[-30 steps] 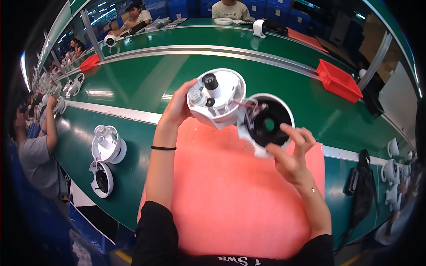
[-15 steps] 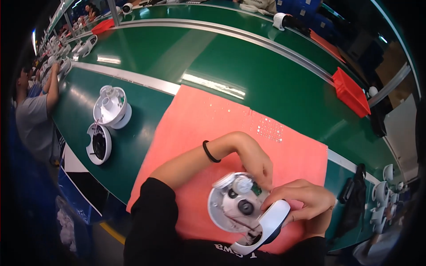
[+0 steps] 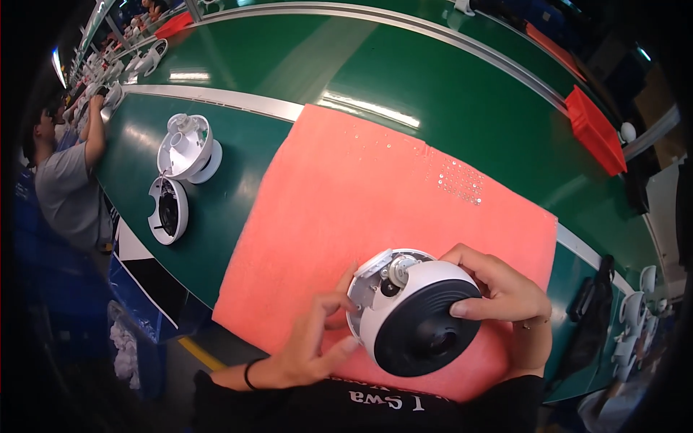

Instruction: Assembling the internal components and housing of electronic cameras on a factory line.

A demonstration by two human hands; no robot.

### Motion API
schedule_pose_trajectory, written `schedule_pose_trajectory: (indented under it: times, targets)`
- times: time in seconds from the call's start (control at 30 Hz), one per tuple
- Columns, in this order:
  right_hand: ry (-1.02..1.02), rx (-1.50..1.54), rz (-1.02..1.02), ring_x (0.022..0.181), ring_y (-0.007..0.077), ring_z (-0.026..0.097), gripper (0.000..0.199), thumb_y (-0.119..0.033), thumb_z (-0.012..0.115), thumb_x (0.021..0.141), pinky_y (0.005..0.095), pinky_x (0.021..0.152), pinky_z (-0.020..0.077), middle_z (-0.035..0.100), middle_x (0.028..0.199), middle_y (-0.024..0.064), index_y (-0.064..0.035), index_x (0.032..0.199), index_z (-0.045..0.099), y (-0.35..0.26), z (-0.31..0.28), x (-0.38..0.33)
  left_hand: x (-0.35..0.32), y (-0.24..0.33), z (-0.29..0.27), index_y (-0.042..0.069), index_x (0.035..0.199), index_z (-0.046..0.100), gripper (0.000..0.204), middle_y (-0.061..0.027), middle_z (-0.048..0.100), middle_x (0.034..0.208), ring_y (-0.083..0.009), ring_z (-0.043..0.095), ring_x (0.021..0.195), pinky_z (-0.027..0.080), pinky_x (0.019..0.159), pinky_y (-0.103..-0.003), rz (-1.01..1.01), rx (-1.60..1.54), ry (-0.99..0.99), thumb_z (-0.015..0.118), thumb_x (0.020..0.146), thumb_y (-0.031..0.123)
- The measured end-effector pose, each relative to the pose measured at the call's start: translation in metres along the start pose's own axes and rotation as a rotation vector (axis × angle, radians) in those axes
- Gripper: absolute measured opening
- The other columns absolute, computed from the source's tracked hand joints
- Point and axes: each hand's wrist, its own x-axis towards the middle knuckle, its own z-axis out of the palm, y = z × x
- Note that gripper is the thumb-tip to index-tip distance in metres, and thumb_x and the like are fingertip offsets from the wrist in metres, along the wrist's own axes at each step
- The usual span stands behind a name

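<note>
My right hand [image 3: 502, 285] grips a white half-shell with a round black face [image 3: 426, 328], thumb on the face and fingers over the rim. The half-shell leans against the front of an open white round housing [image 3: 363, 294], where a grey motor-like part and a small black part show in the gap. At the housing's left side my left hand [image 3: 317, 335] curls its fingers around the edge, thumb apart and low. The housing's underside and the wires inside are hidden. Both parts are above the pink foam mat [image 3: 310, 209].
Several small screws [image 3: 460, 182] lie on the mat's far right. A second opened white housing [image 3: 189, 148] and its half-shell [image 3: 168, 211] stand on the green table at left. A red bin [image 3: 593, 133], a black bag [image 3: 588, 317] and a co-worker [image 3: 68, 177] are around.
The half-shell has been turned so its black face shows, and it has come up against the housing. My left hand has shifted from the housing's far side to its left edge.
</note>
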Motion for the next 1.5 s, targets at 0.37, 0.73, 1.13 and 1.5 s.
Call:
schedule_pose_trajectory:
  times: [0.37, 0.73, 1.13, 1.5]
  targets:
    - [0.107, 0.019, 0.008, 0.093, 0.0143, 0.056, 0.039, -0.014, 0.063, 0.083, 0.0291, 0.08, 0.0452, 0.059, 0.099, 0.0114, -0.0011, 0.113, 0.043, 0.006, 0.021, -0.008, 0.009, 0.023, 0.01, -0.01, 0.097, 0.061, 0.057, -0.0374, 0.037, 0.128, -0.0348, 0.062, 0.096, 0.052, 0.077, -0.032, 0.217, 0.628, 0.016, 0.082, 0.061, 0.029]
    - [0.376, -0.618, -0.39, 0.074, 0.0274, 0.06, 0.031, -0.03, 0.067, 0.075, 0.0326, 0.068, 0.0477, 0.06, 0.08, 0.0122, 0.0002, 0.081, 0.058, 0.005, 0.007, 0.022, 0.02, 0.041, 0.005, -0.002, 0.092, 0.064, 0.049, -0.0073, 0.063, 0.064, -0.0194, 0.063, 0.055, 0.05, 0.049, -0.027, 0.162, 0.87, 0.103, 0.081, 0.061, 0.03]
    - [0.288, -0.979, -0.195, 0.053, 0.0331, 0.052, 0.045, -0.04, 0.051, 0.085, 0.0402, 0.05, 0.0387, 0.053, 0.056, 0.0143, -0.0005, 0.064, 0.056, -0.005, -0.002, 0.026, 0.028, 0.06, 0.003, 0.003, 0.062, 0.056, 0.039, -0.0067, 0.057, 0.05, -0.0195, 0.06, 0.045, 0.047, 0.044, -0.027, 0.011, 1.086, -0.074, 0.079, 0.063, 0.034]
    - [0.38, -1.266, -0.337, 0.051, 0.0317, 0.054, 0.048, -0.046, 0.049, 0.086, 0.0408, 0.049, 0.0403, 0.053, 0.052, 0.0137, -0.0036, 0.064, 0.056, -0.007, 0.007, 0.027, 0.03, 0.058, 0.002, 0.003, 0.058, 0.057, 0.04, -0.0063, 0.054, 0.047, -0.0198, 0.057, 0.041, 0.044, 0.042, -0.027, -0.004, 1.15, -0.086, 0.077, 0.064, 0.037]
